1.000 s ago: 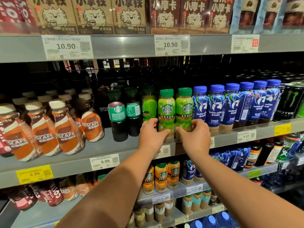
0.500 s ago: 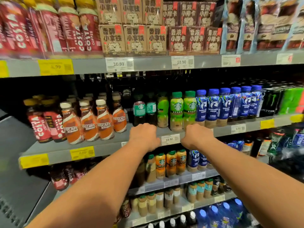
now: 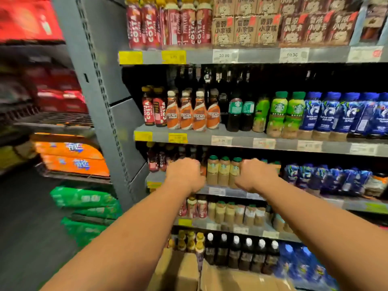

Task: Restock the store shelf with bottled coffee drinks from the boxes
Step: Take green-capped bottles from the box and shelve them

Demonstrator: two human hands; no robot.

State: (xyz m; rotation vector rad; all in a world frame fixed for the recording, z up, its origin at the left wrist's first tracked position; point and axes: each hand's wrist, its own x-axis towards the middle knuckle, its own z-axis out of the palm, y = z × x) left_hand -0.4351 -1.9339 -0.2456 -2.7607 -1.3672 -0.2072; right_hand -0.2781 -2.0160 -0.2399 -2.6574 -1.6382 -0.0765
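Two clenched hands before a stocked drinks shelf, with a cardboard box below.

The left hand and right hand are curled into fists with nothing seen in them. They are held in front of the shelf, either side of three tan coffee bottles with green caps. One row up stand four orange bottles and two pale green bottles at the front. Six dark bottles with white caps fill the lowest row. The cardboard box sits at the bottom edge, and what it holds is hidden.

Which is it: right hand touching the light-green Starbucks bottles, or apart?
Apart. Head view: the right hand is one shelf below the light-green Starbucks bottles, shelf edge between them.
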